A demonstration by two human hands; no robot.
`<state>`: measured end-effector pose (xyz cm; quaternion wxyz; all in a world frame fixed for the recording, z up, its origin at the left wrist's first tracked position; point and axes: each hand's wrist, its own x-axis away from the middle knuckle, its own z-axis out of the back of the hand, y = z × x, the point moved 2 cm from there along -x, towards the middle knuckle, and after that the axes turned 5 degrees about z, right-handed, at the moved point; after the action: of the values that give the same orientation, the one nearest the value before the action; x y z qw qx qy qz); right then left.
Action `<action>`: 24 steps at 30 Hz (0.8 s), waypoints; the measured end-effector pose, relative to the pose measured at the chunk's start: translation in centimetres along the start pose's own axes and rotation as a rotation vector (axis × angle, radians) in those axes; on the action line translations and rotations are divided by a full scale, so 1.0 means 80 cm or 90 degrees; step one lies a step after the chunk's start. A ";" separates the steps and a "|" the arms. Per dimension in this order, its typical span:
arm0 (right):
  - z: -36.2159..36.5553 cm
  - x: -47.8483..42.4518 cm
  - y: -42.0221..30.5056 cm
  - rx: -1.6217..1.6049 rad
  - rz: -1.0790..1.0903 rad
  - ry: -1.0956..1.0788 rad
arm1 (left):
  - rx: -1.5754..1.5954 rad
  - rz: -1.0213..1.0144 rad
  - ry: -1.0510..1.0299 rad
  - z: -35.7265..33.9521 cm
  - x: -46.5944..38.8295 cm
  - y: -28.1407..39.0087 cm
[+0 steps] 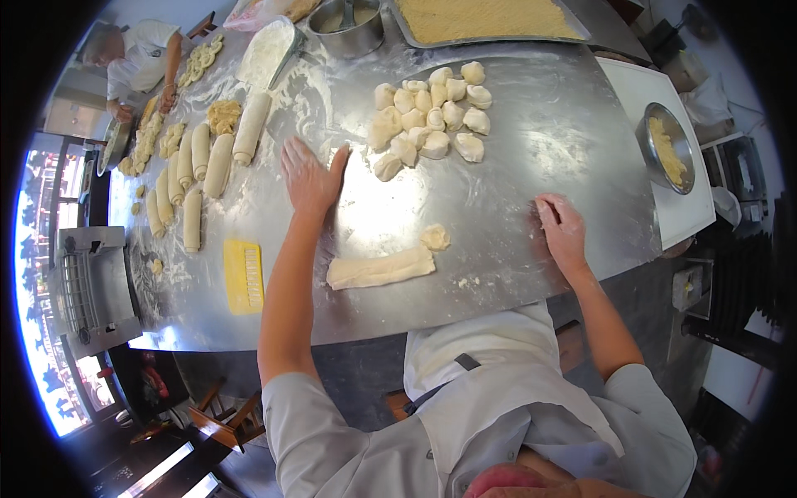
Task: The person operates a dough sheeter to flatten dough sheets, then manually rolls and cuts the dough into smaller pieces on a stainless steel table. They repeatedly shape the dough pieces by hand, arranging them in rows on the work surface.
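My left hand [311, 177] is laid on the floured steel tabletop [529, 112], its thumb spread away from the fingers. It holds nothing, between the long dough rolls [252, 127] and a cluster of several dough pieces [429, 115]. Farther right, my right hand [563, 230] is loosely curled, at the table surface or just above it; nothing shows in its grasp. A flattened dough log [380, 269] lies in front of me, with one small dough piece [435, 237] by its right end. Left of my left forearm sits a yellow plastic scraper [243, 277].
Along the back stand a scoop of flour [268, 53], a metal pot [346, 31] and a tray of yellow crumbs [485, 22]. A steel bowl [667, 149] sits on a white board at right. At far left are a roller machine [93, 289] and another person [143, 59] handling dough.
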<state>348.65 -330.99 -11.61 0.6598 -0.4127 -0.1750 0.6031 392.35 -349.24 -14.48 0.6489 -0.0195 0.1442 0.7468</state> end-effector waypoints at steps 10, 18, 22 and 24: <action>-0.003 -0.009 0.002 0.109 0.053 -0.031 | 0.020 -0.055 0.073 -0.081 -0.230 0.046; -0.005 -0.012 0.006 0.128 0.041 -0.048 | -0.230 -0.333 0.111 -0.125 -0.349 -0.034; -0.003 -0.004 0.008 0.154 0.013 -0.039 | 0.028 -0.073 0.208 -0.103 -0.330 0.007; -0.003 -0.004 0.009 0.144 0.027 -0.027 | -0.047 -0.009 0.068 -0.089 -0.319 -0.009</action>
<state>348.29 -331.46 -12.20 0.6852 -0.3264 -0.1113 0.6416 395.93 -375.47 -15.90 0.6441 -0.0843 0.1506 0.7452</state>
